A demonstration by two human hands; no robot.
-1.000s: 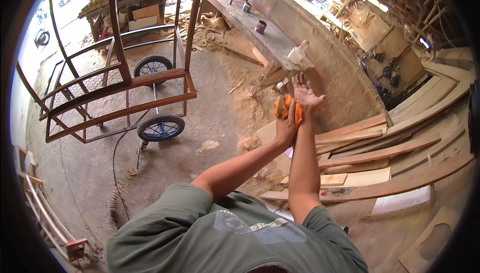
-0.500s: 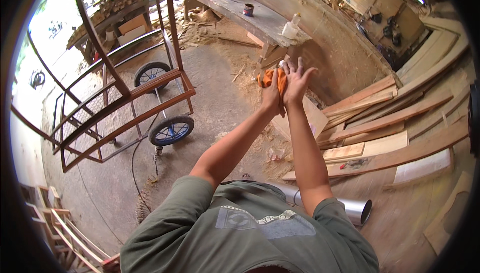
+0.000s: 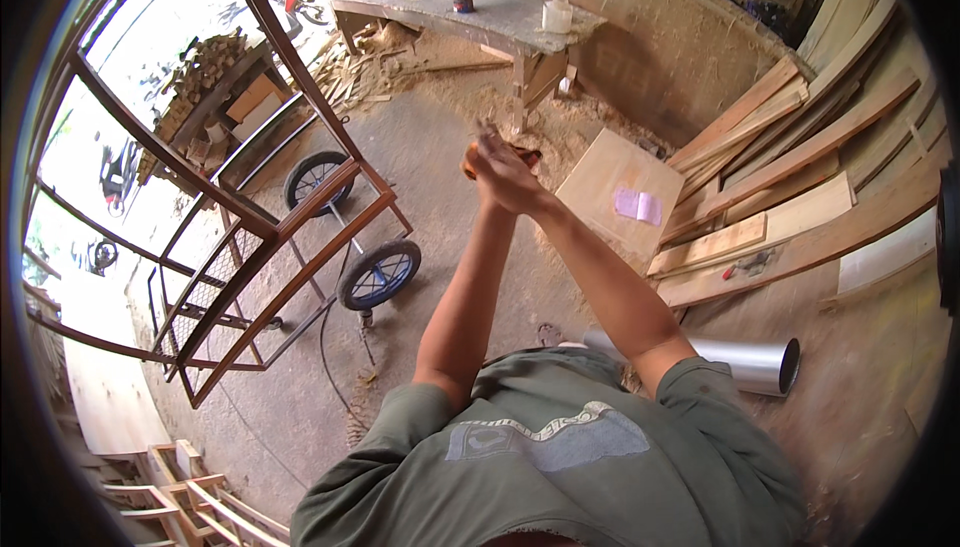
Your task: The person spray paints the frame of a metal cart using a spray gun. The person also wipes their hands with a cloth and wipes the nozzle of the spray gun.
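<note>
Held thing: a small orange thing (image 3: 470,159) is pressed between the two hands, out in front of the body, above the grey floor (image 3: 420,157). Only a bit of orange and a dark red edge can be seen.
Left hand (image 3: 487,169): mostly hidden behind the other hand. Its fingers look curled round the orange thing, but how tight cannot be told.
Right hand (image 3: 507,175): laid over the top, fingers closed down on the orange thing.
How it may handle: it is judged to be small and light, since it fits inside the hands. Soft or hard cannot be told.
Where to hold: a grip round its middle, with both palms, is judged best.
Nearby: a rusty brown metal cart frame with two blue-rimmed wheels (image 3: 378,273) is on the left. A shiny silver metal pipe (image 3: 745,362) is lying on the floor at the right. Long brown wooden planks (image 3: 800,157) are stacked by the wall. A dusty wooden bench (image 3: 500,17) is seen far ahead.
</note>
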